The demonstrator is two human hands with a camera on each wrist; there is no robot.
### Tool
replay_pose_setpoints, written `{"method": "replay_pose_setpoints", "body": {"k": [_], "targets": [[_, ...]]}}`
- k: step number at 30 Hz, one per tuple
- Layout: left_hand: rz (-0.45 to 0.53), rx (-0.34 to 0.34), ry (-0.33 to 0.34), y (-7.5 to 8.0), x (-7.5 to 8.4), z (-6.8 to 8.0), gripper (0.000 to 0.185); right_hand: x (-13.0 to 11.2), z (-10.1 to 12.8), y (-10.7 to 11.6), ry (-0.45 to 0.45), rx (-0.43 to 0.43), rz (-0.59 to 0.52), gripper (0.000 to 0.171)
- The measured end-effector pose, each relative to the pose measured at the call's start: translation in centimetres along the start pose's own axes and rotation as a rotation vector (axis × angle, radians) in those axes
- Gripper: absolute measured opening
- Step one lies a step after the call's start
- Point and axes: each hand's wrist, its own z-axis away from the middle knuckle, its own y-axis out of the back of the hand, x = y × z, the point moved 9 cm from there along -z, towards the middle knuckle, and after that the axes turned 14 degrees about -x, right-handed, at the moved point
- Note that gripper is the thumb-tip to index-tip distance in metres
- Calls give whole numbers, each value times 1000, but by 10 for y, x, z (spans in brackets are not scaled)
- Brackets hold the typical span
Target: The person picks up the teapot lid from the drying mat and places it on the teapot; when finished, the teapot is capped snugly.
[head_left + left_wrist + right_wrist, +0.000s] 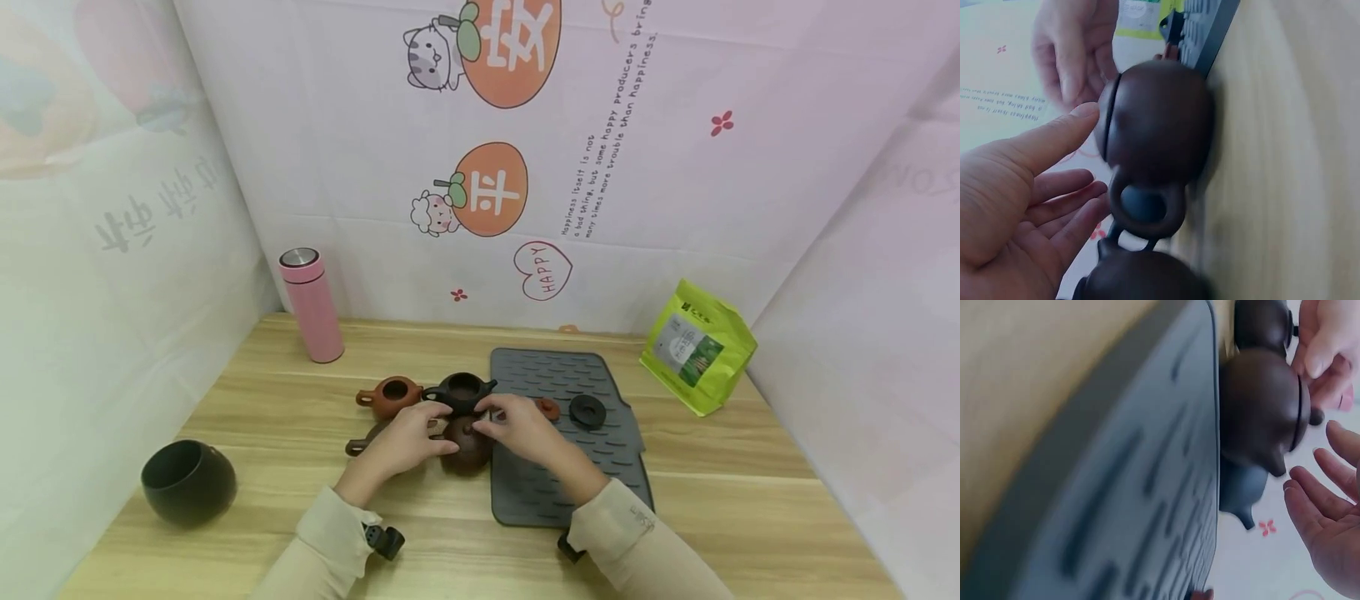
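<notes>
The backdrop cloth (675, 208) behind the hands carries a heart outline (543, 271) reading "HAPPY" and a slanted line, "Happiness itself is not a bad thing, but some happy producers bring many times more trouble than happiness." Two orange fruit shapes there each hold one white Chinese character, the lower (491, 190) reading "平". Print on the green pouch (699, 346) is too small to read.

Wooden table (750, 508) enclosed by pale cartoon-printed cloth walls (360, 158)

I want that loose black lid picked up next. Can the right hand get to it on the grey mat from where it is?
Probably yes. The black lid lies bare on the grey mat, just beyond the right hand; only the small brown lid sits between them, slightly aside.
</notes>
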Motion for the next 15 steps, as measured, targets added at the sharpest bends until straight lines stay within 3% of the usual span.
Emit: {"method": "replay_pose_setpoints", "body": {"k": [7, 15], "targets": [[-2, 82, 21, 24, -9, 4, 53, 21, 9, 25, -52, 99, 0, 26], [-73, 131, 12, 47, -19, 9, 52, 51, 12, 39, -137, 158, 9, 25]]}}
